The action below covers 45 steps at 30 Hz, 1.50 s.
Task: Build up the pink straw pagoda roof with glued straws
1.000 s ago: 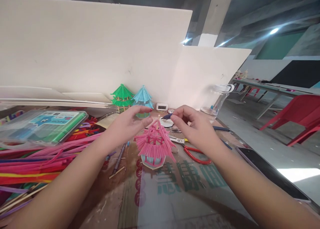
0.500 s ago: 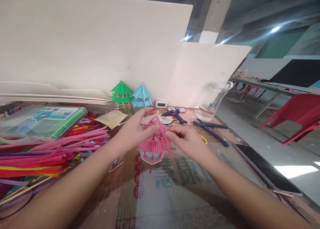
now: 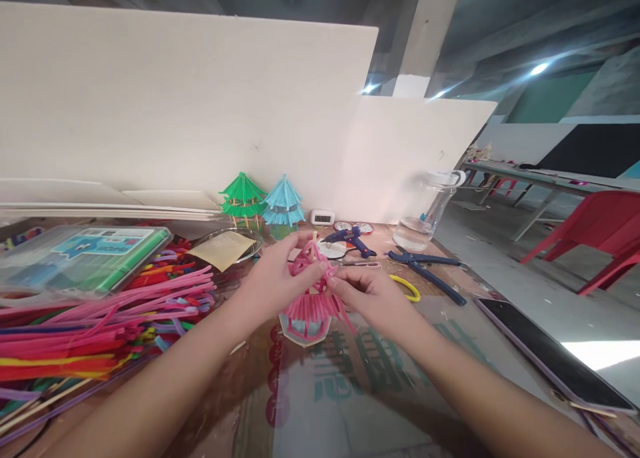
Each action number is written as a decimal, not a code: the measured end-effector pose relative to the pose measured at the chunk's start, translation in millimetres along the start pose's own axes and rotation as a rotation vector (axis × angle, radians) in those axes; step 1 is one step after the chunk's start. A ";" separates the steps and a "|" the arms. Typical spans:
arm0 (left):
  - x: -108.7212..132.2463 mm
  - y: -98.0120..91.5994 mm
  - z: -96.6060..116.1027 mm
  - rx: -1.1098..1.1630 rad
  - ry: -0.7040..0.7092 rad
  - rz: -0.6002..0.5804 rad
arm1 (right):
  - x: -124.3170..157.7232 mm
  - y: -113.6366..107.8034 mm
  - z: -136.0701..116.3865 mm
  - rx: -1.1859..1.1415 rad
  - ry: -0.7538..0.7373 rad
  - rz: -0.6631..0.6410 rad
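Centrally, a pink pipe-cleaner pagoda (image 3: 313,308) is shown gripped at the middle of the worktable, over a printed cardboard sheet (image 3: 365,378); whether its base touches the sheet cannot be told. It is flanked by a heap of coloured pipe cleaners (image 3: 100,318) on one side and a phone (image 3: 545,351) on the other.

The work in hand is judged to be the shaping of the upper tier. It is probably best served if the model is steadied from the base upward, so that the lower fringe is not crushed. The left hand (image 3: 273,281) is seen closed around the top tier from the left, fingers curled in. The right hand (image 3: 370,295) is pinched narrow on a pink strand at the tier's right edge. A light pinch is thought wise, since the strands are likely bent with little force. The glue gun (image 3: 350,237) is left lying well behind the hands.

As for looks, the pagoda is built in two layers: a wide skirt of pink strands is spread below, and a smaller, looser crown is gathered above. A pale blue body is glimpsed under the skirt, set on a pale flat base (image 3: 303,331). A thin wooden stick tip (image 3: 315,237) is seen poking from the top. Finished-looking green (image 3: 243,195) and blue (image 3: 283,201) pagodas are stood against the white board (image 3: 200,111) beyond.
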State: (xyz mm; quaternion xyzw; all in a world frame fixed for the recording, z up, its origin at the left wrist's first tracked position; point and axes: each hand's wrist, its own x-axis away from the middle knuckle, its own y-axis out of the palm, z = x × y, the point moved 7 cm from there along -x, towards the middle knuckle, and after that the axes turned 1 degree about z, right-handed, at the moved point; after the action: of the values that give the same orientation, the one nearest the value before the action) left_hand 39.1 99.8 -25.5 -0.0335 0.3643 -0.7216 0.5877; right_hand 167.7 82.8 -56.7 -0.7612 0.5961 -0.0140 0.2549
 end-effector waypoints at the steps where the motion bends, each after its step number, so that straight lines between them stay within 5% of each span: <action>1: 0.3 0.8 0.0 0.006 0.007 -0.004 | -0.1 0.4 -1.1 -0.002 -0.010 0.004; 45: -0.2 -3.5 1.9 -0.078 0.066 -0.001 | 0.6 5.9 4.5 0.025 0.019 0.024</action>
State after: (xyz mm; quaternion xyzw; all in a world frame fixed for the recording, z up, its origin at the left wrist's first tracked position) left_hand 37.2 99.2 -22.0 -0.0331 0.4114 -0.7079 0.5732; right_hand 164.0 83.0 -63.2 -0.7507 0.6072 -0.0257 0.2591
